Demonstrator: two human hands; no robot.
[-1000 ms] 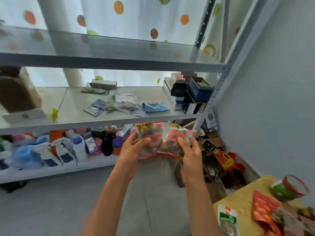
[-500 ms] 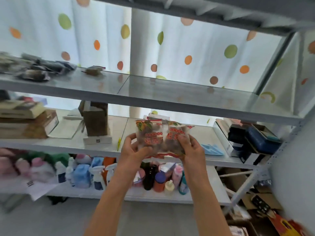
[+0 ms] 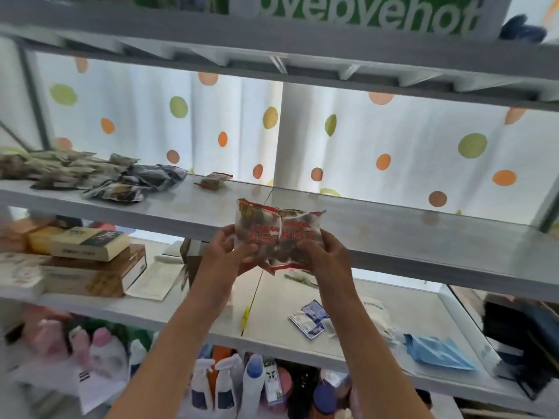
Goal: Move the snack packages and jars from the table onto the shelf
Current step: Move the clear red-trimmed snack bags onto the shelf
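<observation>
Holding two clear snack packets (image 3: 278, 237) side by side, red print facing out, level with the front edge of the shelf board (image 3: 393, 237) and not yet resting on it. Left hand (image 3: 225, 252) curled round the left packet's lower corner, thumb across the front; right hand (image 3: 328, 255) pinching the right packet's lower edge the same way. Gripped low only, tops free and crumpled. Risk one: slippery film sliding out of a thumb pinch, likely if either hand lets go before the board takes the weight. Risk two: catching the packets' bottom seams on the board's front lip, from pushing forward without lifting a little higher first. Risk three: setting them too near the edge, then tipping off toward the lower shelf (image 3: 348, 325) with its small pouches. Risk four: pressing the two together unevenly and dropping one while placing the other. Plenty of bare board directly behind; a small packet (image 3: 214, 181) and a heap of dark packets (image 3: 121, 182) lying well to the left, unlikely to be knocked.
</observation>
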